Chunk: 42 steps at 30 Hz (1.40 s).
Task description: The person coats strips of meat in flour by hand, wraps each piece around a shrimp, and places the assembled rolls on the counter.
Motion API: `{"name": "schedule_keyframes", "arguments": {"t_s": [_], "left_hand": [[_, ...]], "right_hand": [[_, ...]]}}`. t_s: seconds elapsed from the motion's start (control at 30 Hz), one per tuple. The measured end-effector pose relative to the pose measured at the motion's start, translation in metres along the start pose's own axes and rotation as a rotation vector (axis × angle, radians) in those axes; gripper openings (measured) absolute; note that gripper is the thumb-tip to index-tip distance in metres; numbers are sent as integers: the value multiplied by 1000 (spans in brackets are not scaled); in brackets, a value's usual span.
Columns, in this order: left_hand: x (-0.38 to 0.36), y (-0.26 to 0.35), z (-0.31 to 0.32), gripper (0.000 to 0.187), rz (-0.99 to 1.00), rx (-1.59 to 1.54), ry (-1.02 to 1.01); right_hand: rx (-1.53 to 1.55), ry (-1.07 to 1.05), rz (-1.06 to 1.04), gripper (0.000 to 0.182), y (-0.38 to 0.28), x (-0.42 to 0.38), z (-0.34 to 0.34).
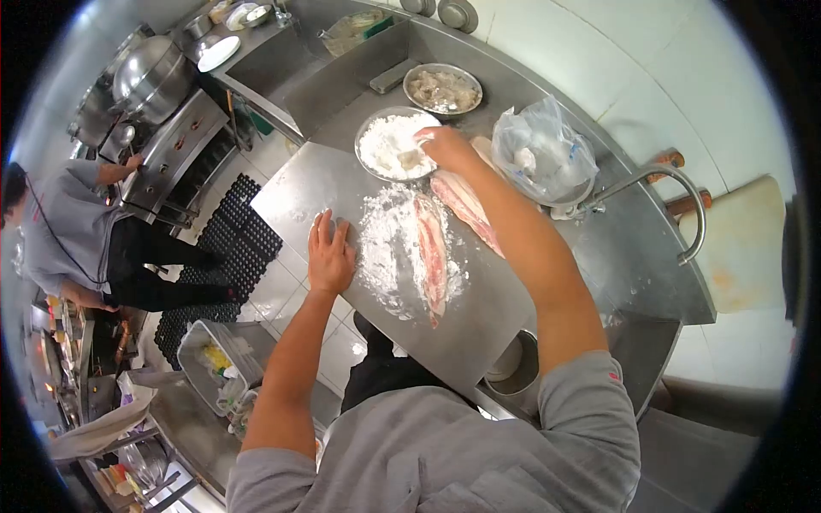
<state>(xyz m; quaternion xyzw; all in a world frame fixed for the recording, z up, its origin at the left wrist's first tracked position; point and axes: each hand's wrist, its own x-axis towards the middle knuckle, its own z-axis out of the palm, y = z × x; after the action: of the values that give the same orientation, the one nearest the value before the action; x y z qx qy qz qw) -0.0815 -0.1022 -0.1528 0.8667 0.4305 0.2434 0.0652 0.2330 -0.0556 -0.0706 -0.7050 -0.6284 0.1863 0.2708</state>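
My right hand reaches into the right side of a metal bowl of white flour; its fingertips are partly hidden in the powder. My left hand rests on the metal board with its fingers spread, left of a patch of scattered flour. A long strip of pale pink meat lies floured on the board. Another strip of meat lies to its right, partly under my right forearm.
Behind the flour stands a bowl of pale pieces. Right of it are a plastic bag and a curved faucet. A grey bin stands at lower left. Another person is at the stove.
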Motion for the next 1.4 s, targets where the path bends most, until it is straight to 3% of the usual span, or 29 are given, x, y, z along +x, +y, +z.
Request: {"name": "schedule_keyframes", "arguments": {"t_s": [0.03,0.13,0.27,0.37,0.6,0.77,0.97,1.07,1.1,1.2,1.3,1.4], "left_hand": [[1,-1,0,41,-7,-6,-1],[0,-2,0,41,-17,-24,2],[0,0,-4,42,-13,-34,10],[1,0,-4,41,-21,-38,8],[0,-3,-1,41,2,-25,21],[-1,-1,-1,41,5,-25,17],[-2,2,-3,42,29,-7,36],[0,11,-8,42,66,18,96],[2,21,-10,41,95,2,129],[6,63,-14,38,196,-226,80],[5,96,0,32,299,-468,-21],[-1,103,11,28,348,-529,-100]], "right_hand": [[-90,179,-69,23,2,4,7],[-169,260,-165,21,-9,-3,0],[-383,-156,-402,27,-22,-12,1],[-448,-26,-467,35,-16,-5,13],[-98,-30,-113,26,-22,7,-8],[-20,-49,-279,33,-28,-44,-34],[96,-170,-194,32,-7,-144,8],[115,-232,32,31,-11,-173,27],[82,-246,2,36,-9,-178,30],[140,-185,-107,36,11,-186,44],[24,-144,-49,36,1,-197,43],[81,100,-152,38,0,-214,40]]}}
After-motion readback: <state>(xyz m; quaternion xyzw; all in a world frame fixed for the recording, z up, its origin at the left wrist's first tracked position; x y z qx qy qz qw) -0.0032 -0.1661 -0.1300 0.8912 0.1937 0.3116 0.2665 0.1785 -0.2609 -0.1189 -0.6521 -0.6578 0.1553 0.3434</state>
